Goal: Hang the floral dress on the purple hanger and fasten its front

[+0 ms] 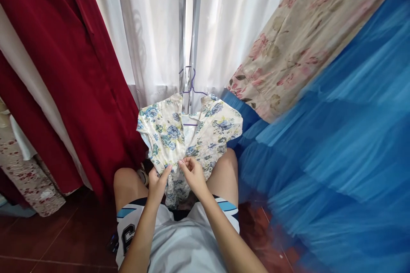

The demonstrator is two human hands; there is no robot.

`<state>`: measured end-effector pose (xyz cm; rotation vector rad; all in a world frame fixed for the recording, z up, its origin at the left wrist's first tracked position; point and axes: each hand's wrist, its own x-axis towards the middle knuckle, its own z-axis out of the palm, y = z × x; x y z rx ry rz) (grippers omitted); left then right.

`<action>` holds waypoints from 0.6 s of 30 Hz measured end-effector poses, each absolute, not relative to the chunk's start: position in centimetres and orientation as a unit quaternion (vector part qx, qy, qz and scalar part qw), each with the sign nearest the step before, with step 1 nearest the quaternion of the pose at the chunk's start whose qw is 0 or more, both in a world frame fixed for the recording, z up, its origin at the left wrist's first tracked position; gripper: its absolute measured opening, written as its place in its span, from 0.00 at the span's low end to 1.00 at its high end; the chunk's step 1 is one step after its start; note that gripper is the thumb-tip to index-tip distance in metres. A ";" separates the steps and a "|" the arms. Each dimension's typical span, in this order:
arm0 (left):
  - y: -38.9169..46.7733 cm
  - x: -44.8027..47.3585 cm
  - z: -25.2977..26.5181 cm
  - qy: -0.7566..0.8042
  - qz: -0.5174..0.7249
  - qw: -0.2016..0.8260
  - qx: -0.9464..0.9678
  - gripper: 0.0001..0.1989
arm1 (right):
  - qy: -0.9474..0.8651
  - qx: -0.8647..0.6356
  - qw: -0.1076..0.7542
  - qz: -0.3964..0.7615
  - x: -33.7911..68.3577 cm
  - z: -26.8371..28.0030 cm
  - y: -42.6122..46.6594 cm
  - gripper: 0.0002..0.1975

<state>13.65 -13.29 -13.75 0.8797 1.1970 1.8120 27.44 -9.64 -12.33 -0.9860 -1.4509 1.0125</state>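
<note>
A white dress with blue flowers (173, 130) hangs in front of me on a purple hanger (193, 87), its lower part falling between my knees. My left hand (157, 182) grips the dress at the left of the waist, thumb on top of the cloth. Closed in a pinch, my right hand (193, 172) holds the cloth at the middle of the waist, just below the V of the neckline. Whatever small detail lies between those fingertips is too small to make out. The fingers of my left hand are partly behind the cloth.
White curtains (153, 30) hang behind the dress, with a grey metal pole (195, 17) between them. Dark red drapes (73, 72) are on the left. A blue tulle skirt (336, 145) and a pink-flowered cloth (275, 68) hang close on the right. Red tiles (57, 239) cover the floor.
</note>
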 end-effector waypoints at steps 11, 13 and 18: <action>-14.1 14.5 -12.6 0.542 0.761 0.116 0.338 0.29 | -0.499 -0.350 0.523 0.596 29.8 -11.3 -11.9 0.16; -14.8 16.7 -12.1 0.525 0.723 0.139 0.426 0.27 | -0.491 -0.348 0.521 0.606 30.2 -11.0 -12.0 0.16; -14.6 19.6 -12.1 0.453 0.625 0.321 0.549 0.09 | -0.520 -0.349 0.529 0.572 30.5 -10.1 -12.2 0.17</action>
